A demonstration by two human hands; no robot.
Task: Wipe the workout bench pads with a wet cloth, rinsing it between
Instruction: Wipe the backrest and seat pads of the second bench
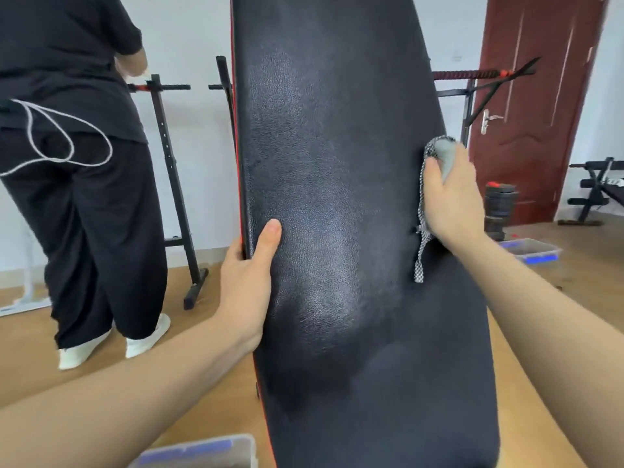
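A long black padded bench back (337, 214) with red piping fills the middle of the view, tilted up and away from me; damp streaks shine on its surface. My left hand (248, 282) grips its left edge, thumb lying on the front face. My right hand (450, 194) presses a grey cloth (442, 153) against the pad's right edge, and a checkered strip of the cloth hangs down below the hand.
A person in black clothes (77, 163) stands at the left beside a black rack (175, 184). A red-brown door (526, 106) is at the right, with weight plates (499, 204) and a clear plastic tub (533, 251) near it. Another tub (202, 450) sits at the bottom.
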